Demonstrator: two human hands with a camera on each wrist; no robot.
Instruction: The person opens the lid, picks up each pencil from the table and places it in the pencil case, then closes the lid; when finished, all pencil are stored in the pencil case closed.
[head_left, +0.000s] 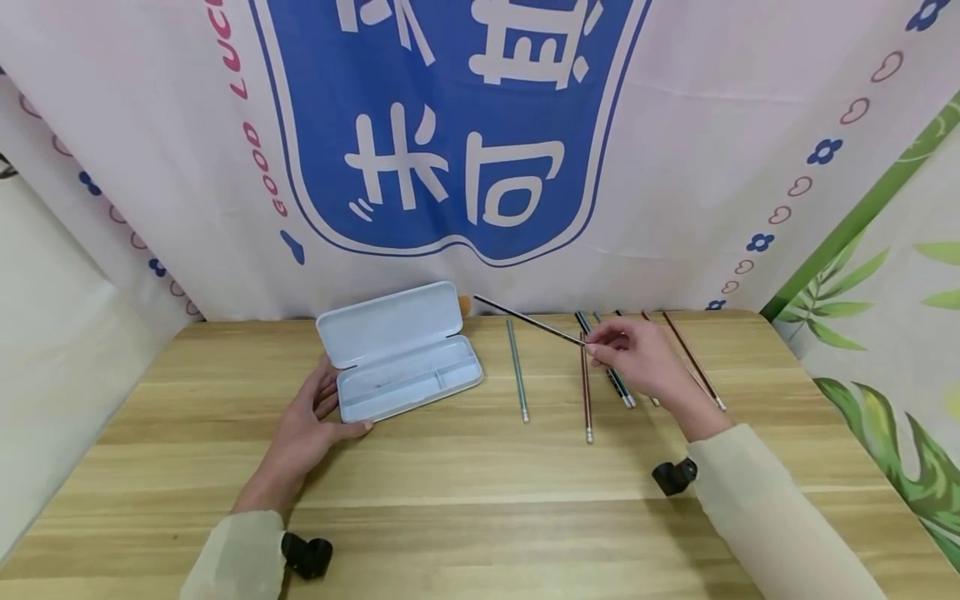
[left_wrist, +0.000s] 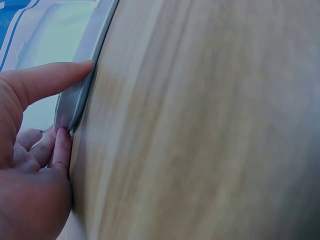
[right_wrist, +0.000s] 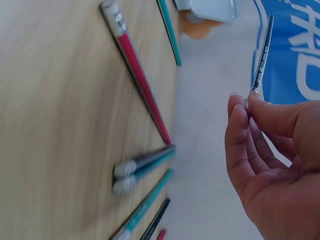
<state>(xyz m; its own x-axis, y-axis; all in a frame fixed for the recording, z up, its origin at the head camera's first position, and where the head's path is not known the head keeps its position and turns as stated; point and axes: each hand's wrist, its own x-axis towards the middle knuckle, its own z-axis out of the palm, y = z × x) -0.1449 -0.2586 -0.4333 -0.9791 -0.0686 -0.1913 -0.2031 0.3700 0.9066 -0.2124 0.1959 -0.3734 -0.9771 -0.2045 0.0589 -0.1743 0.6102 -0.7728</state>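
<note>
A light-blue pencil case (head_left: 397,315) lies open on the table, its lid tipped back and its divided tray without pencils. My left hand (head_left: 311,417) holds the case's near left corner, thumb along the front edge and fingers at the left end. In the right wrist view, a dark pencil with small print (right_wrist: 263,55) is pinched near one end between the thumb and fingers of my right hand (right_wrist: 272,145). Raised above the table, that pencil points left toward the case. Below the right hand lie a red pencil (head_left: 587,400) and a pair of dark and teal pencils (head_left: 619,387).
A teal pencil (head_left: 517,371) lies between the case and the red pencil. Several more pencils, including a dark red one (head_left: 695,361), lie to the right, partly behind my right hand. A printed cloth (head_left: 675,167) hangs along the back edge of the wooden table (head_left: 480,517).
</note>
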